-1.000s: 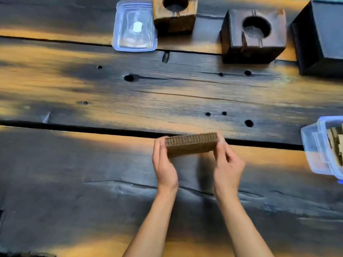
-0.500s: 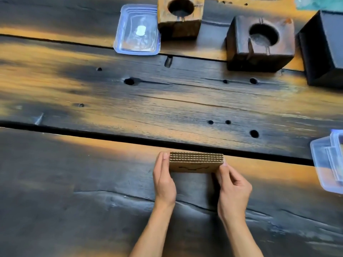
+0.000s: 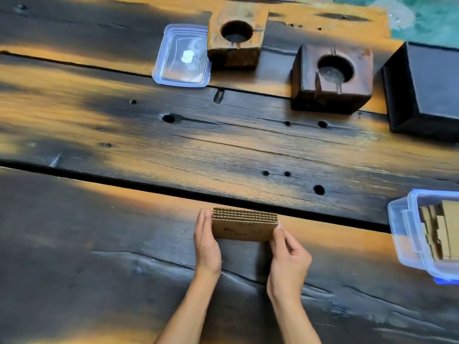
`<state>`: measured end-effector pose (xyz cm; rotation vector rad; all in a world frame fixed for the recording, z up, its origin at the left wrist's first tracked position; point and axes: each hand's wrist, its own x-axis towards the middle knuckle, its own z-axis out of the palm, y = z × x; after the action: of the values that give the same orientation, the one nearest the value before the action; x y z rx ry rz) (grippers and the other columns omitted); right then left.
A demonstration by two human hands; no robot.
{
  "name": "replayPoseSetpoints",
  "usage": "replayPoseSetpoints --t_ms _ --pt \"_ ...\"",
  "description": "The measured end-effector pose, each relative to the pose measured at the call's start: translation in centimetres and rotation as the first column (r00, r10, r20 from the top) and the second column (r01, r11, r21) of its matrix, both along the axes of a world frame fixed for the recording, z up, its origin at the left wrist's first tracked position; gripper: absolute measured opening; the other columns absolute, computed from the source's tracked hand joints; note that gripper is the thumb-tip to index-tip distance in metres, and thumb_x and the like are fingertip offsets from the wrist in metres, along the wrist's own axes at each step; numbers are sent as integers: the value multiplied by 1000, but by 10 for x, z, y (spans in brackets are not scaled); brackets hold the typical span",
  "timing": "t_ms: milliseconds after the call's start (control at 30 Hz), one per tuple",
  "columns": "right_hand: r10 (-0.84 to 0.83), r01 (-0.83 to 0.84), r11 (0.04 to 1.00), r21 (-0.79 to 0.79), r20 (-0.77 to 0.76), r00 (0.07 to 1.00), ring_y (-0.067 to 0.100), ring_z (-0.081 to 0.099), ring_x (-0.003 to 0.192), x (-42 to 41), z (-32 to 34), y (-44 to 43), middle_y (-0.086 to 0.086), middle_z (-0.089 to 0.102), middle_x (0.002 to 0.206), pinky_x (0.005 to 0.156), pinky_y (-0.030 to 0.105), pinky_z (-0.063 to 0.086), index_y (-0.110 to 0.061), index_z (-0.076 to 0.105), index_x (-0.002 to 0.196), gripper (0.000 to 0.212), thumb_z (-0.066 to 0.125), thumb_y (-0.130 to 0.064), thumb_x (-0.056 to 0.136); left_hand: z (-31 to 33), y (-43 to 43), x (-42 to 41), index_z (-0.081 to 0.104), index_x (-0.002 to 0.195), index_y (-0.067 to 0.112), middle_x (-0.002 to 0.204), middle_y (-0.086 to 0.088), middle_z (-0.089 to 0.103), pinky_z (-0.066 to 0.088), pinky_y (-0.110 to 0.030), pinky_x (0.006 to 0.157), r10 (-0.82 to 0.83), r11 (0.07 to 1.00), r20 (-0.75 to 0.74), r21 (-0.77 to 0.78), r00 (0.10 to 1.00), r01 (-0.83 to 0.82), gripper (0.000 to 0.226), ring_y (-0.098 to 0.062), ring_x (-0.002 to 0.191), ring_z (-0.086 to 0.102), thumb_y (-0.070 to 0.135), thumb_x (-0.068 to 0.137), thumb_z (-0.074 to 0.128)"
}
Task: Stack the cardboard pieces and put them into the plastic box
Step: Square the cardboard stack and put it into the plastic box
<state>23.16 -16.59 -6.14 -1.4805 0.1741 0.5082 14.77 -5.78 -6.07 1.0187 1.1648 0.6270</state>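
Head view looks down on both hands squaring up a stack of cardboard pieces (image 3: 244,224) — it stands on edge on the dark wooden surface (image 3: 99,244), corrugated edges facing up. Left hand (image 3: 206,240) lies flat against the stack's left end, fingers straight and together; right hand (image 3: 288,256) pinches the right end, thumb up along the near corner, other fingers curled. The stack is pressed between the two — grip firm on both sides. Off at the right edge sits the clear plastic box (image 3: 407,234) with blue clips, well apart from the hands, more cardboard already in it. At the far side lies its lid (image 3: 182,57), touching a wooden block with a round hole (image 3: 237,37); another such block (image 3: 331,79) and a black box (image 3: 422,88) are further right.
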Motion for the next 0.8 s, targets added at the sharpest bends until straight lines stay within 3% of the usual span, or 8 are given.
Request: replayPoseSetpoints --t_ms 100,167,267,400,467,533,700,800 --pt "25 -26 999 -35 -44 999 16 69 110 12 16 -2 2 78 109 107 48 49 -22 80 108 47 77 -57 77 28 -4 2 33 158 7 164 -11 33 20 -38 127 -119 993 -63 -9 991 119 116 -20 153 28 90 77 42" --pt "28 -31 998 -52 -65 998 18 69 110 23 31 -2 3 78 107 107 50 49 -24 82 103 35 77 -50 82 40 -6 1 38 152 21 157 -3 45 32 -31 121 -216 976 -133 6 967 219 118 -11 145 40 98 64 52" --pt "91 -98 985 -145 -55 994 14 73 101 42 57 0 -4 80 96 101 44 54 -30 83 94 18 76 -45 86 57 -5 8 50 124 39 124 13 68 51 -18 97 -269 959 -212 29 939 282 81 4 113 63 82 61 77" --pt "189 -162 928 -336 48 981 -3 70 82 59 105 -4 -23 75 76 77 24 52 -49 79 78 23 64 -65 86 94 -6 23 53 113 29 116 5 71 52 -35 102 -251 961 -228 55 941 270 62 -8 109 67 56 66 83" --pt "286 -234 898 -373 91 954 -8 68 88 62 127 -8 -25 76 86 81 22 52 -43 80 94 34 61 -70 84 111 -4 31 55 110 27 116 2 71 54 -34 98 -225 968 -216 57 950 243 52 -10 107 68 44 73 86" --pt "377 -302 864 -404 118 919 1 69 101 64 150 -14 -17 77 100 95 30 53 -30 78 113 44 74 -60 81 133 -5 36 57 109 26 114 1 73 56 -24 86 -210 974 -205 46 956 224 43 -7 100 70 36 80 87" --pt "424 -255 793 -553 200 883 13 70 92 72 187 -24 -9 78 92 87 27 51 -24 79 106 33 86 -31 75 173 -13 48 53 112 23 113 2 68 57 -43 95 -241 963 -242 56 940 262 49 -18 106 66 42 80 85" --pt "381 -233 806 -544 175 908 9 71 88 74 198 -39 -13 75 83 80 23 49 -24 80 98 26 87 -30 74 190 -16 48 46 124 15 118 -5 69 60 -39 90 -340 939 -111 11 934 343 60 -20 106 70 21 81 87"
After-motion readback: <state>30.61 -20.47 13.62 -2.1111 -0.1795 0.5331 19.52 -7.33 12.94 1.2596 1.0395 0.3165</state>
